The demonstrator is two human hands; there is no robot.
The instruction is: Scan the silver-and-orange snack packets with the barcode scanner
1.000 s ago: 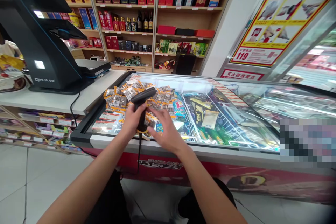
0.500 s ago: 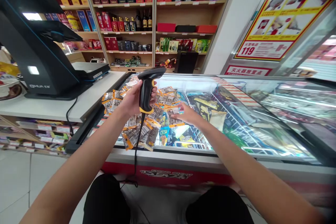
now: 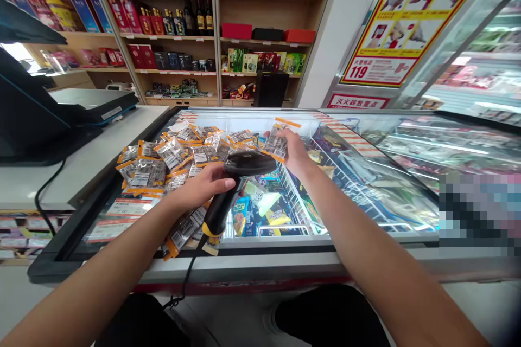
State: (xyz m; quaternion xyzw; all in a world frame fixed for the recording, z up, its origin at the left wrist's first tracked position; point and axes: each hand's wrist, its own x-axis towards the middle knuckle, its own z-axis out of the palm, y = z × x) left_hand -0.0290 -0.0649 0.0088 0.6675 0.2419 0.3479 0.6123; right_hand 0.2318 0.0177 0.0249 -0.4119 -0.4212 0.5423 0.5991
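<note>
My left hand (image 3: 209, 184) is wrapped round the handle of a black and yellow barcode scanner (image 3: 249, 164), its head pointing right and its cord hanging down over the freezer's front edge. In my right hand (image 3: 293, 149) is a small clear snack packet (image 3: 277, 141) with orange edges, a printed label showing on it. The packet is lifted a little above the freezer lid, just beyond the scanner's head. Many like packets (image 3: 173, 152) lie heaped on the glass to the left, partly under my left forearm and hand.
The chest freezer (image 3: 285, 257) spans the front, with bagged frozen goods (image 3: 260, 200) in wire baskets under its glass. At left stands a counter (image 3: 24, 187) with a weighing scale (image 3: 93, 103). Shelves of boxes and bottles (image 3: 199, 16) rise behind; a black box-shaped object (image 3: 271, 89) stands before them.
My right hand has picked up a packet and raised it, moving away from me. My left hand has lowered and tilted the scanner toward it. The view has shifted right and closer.
</note>
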